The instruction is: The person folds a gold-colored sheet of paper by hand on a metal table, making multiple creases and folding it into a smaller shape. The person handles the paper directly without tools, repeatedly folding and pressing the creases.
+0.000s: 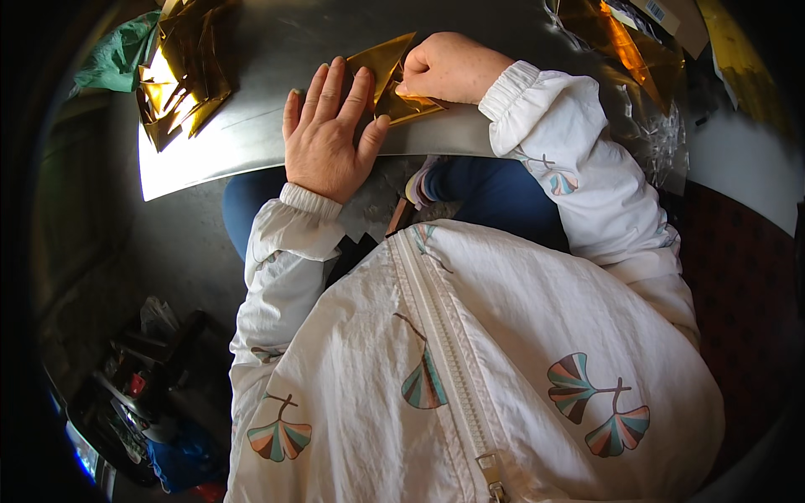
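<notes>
A shiny gold foil sheet (384,57), folded to pointed corners, lies on the grey metal tabletop (277,42). My left hand (329,138) rests flat with fingers spread, its fingertips at the left edge of the foil. From the right comes my right hand (457,69), its fingers curled and closed on the folded part of the sheet. The fingertips of that hand press low against the foil, and part of the fold is hidden beneath them.
At the far left stands a heap of folded gold foil pieces (186,63) beside green plastic (119,52). More gold foil (646,60) and crumpled clear plastic (662,138) lie at the far right. A dark container with odds and ends (151,394) sits low on the left.
</notes>
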Tool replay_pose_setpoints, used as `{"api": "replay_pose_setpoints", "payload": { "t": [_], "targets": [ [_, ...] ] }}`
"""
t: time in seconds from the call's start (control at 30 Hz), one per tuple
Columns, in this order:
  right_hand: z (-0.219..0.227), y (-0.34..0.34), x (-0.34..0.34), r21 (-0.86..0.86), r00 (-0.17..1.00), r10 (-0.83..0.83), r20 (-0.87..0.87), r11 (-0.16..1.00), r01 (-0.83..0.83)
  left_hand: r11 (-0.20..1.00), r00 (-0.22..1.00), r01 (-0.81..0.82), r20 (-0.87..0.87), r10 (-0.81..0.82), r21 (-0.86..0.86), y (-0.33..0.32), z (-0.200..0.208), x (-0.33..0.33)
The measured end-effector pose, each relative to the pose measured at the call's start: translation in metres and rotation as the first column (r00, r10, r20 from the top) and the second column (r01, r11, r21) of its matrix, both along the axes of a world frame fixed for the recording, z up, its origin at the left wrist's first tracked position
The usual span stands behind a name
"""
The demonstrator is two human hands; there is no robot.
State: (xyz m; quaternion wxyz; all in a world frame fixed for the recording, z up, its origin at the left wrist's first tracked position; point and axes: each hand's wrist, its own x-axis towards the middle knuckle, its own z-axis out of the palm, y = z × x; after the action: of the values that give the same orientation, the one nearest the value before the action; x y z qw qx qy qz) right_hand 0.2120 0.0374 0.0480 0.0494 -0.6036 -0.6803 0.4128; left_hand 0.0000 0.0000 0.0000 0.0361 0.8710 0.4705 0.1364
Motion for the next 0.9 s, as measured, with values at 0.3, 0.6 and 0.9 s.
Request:
{"api": "replay_pose_setpoints", "payload": {
  "t": [0.3,0.6,0.9],
  "targets": [
    [-0.006,0.004,0.002,0.027,1.000,-0.009,0.028,1.000,0.008,0.999,0.998,-0.030,0.046,0.030,-0.012,0.001,-0.002,0.007],
    [-0.001,0.003,-0.004,0.007,0.991,0.020,0.130,1.000,-0.021,0.993,0.989,-0.119,0.085,0.118,0.001,-0.005,-0.003,0.014],
    [-0.002,0.001,-0.007,0.017,0.984,-0.006,0.177,1.000,0.003,0.988,0.984,-0.153,0.092,0.153,-0.004,-0.008,-0.003,0.017]
  ]
}}
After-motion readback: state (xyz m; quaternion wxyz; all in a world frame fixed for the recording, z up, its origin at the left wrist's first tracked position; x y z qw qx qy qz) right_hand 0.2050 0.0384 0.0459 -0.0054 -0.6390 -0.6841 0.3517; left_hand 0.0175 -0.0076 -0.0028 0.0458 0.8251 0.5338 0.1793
